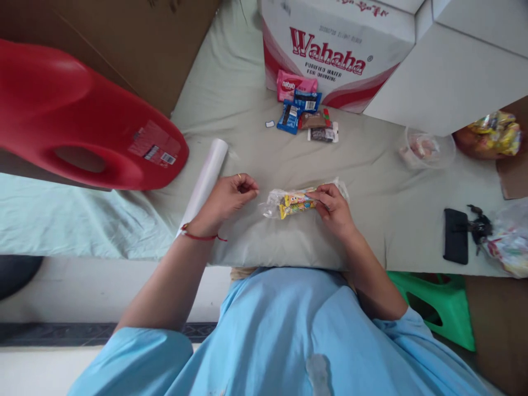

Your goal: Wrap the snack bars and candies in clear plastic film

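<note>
My right hand [333, 209] is closed, its thumb and fingers pinching a clear plastic bag [271, 203] with yellow-wrapped snack sticks [297, 209] inside. The bag lies near the front edge of the cloth-covered table, its loose left end crumpled. To the left of it, apart from the bag, is my left hand [236, 195], with fingertips pressed together. Whether anything thin is between those fingers I cannot make out. A whitish roll of plastic film or bags [208, 173] runs along the table beside my left hand, partly hidden by the wrist.
Several small snack packs [305, 102] lie against a Wahaha carton [338, 55] at the back. A large red jug [124, 132] stands left. At right are a clear tub [429, 146], a bowl of yellow packets [490, 135], a black phone [455, 236] and keys [479, 225].
</note>
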{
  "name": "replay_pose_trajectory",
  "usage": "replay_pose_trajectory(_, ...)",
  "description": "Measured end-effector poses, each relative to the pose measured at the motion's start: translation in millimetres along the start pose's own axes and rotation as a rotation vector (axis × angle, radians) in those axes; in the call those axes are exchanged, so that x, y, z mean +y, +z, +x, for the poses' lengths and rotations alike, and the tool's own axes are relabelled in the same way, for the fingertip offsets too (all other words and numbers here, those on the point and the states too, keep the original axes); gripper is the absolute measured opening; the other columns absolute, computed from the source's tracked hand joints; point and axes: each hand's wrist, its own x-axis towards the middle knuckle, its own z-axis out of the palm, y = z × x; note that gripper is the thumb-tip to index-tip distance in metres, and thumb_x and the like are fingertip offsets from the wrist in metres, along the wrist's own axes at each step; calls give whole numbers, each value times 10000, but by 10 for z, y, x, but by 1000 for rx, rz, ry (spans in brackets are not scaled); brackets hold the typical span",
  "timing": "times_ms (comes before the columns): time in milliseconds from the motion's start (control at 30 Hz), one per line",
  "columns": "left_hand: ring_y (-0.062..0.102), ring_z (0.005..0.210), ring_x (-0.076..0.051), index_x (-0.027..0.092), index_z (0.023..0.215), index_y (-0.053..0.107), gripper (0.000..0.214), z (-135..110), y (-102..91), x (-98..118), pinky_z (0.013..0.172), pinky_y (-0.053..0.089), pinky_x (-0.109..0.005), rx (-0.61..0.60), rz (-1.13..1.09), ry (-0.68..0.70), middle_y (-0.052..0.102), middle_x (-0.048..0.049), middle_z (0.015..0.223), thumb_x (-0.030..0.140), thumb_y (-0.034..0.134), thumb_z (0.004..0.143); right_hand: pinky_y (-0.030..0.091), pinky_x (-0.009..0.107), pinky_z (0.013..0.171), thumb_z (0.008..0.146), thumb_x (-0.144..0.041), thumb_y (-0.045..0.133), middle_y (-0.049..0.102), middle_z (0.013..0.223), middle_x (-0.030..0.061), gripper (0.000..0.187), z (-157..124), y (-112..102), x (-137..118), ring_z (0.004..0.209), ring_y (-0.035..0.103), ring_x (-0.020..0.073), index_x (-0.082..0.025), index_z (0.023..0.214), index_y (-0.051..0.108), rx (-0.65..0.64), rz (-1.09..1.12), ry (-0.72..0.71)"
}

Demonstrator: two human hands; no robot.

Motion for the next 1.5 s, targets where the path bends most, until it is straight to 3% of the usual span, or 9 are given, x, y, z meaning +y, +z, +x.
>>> replay_pose_trajectory(167, 593, 770, -187, 199, 981, 653, 495, -78, 176, -83, 668, 464, -299, -45, -10, -38, 666, -21, 865, 527, 830, 655, 557, 423, 947, 947, -164, 545, 623, 1131, 78, 419, -1, 8, -29, 1067, 621, 240, -343, 1239, 785, 4, -14, 13)
replay_pose_trajectory(300, 574, 699, -180, 191, 857, 692, 344, -148, 197, -124, 644, 421, -293, -88, 73, -90, 670, -10, 760, 475, 778, 684, 545, 411, 944, 953, -155, 524, 611, 1132, 76, 407, -2, 17, -46, 1054, 620, 229, -336, 1201, 791, 16, 15, 1)
replay_pose_trajectory(533, 442, 568, -138, 211, 799, 672, 321, -372, 242, -144, 559, 310, -285, 99, -19, -123, 561, 34, 612, 530, 672, 842, 543, 404, 960, 938, -161, 513, 604, 1132, 68, 392, -15, 37, -48, 1065, 621, 225, -316, 1166, 792, 34, 37, 22)
replay_pose_trajectory(667, 466, 573, -149, 219, 762, 628, 309, -405, 342, -168, 571, 346, -291, 173, 39, -155, 551, 25, 601, 492, 584, 901, 547, 394, 977, 949, -175, 520, 610, 1148, 68, 388, -23, 44, -47, 1080, 621, 222, -314, 1203, 778, 28, 49, 39)
replay_pose_trajectory(800, 598, 800, -195, 198, 953, 706, 257, -326, 366, -121, 756, 484, -323, 301, 293, 52, 696, -48, 931, 422, 640, 845, 553, 384, 938, 945, -158, 552, 614, 1126, 58, 388, -24, 66, -20, 1053, 619, 212, -328, 1207, 782, 65, 86, -11)
replay_pose_trajectory(900, 651, 1002, -244, 175, 1287, 681, 562, -210, 368, -68, 924, 517, -373, 256, 354, 169, 713, -104, 1200, 331, 707, 748, 552, 373, 917, 936, -124, 567, 608, 1122, 53, 415, -25, 87, 1, 1041, 618, 208, -349, 1210, 784, 89, 92, -50)
replay_pose_trajectory(967, 675, 981, -244, 170, 1330, 676, 594, -120, 376, -46, 906, 520, -367, 176, 336, 154, 747, -90, 1130, 287, 686, 747, 550, 368, 906, 936, -99, 557, 601, 1127, 50, 448, -26, 94, 5, 1034, 619, 204, -363, 1223, 779, 99, 91, -75)
replay_pose_trajectory(1100, 657, 761, -200, 166, 995, 784, 283, 7, 374, -66, 710, 474, -312, 127, 223, 67, 749, -43, 833, 330, 636, 818, 547, 359, 899, 936, -77, 540, 598, 1132, 47, 477, -30, 84, -10, 1025, 618, 196, -366, 1236, 773, 96, 72, -84)
replay_pose_trajectory(1500, 460, 591, -133, 189, 872, 736, 260, -27, 421, -212, 579, 348, -266, 287, -6, 21, 545, 37, 615, 411, 605, 910, 560, 363, 921, 927, -108, 543, 619, 1133, 52, 422, -38, 103, -35, 1039, 622, 197, -327, 1188, 792, 108, 68, -15)
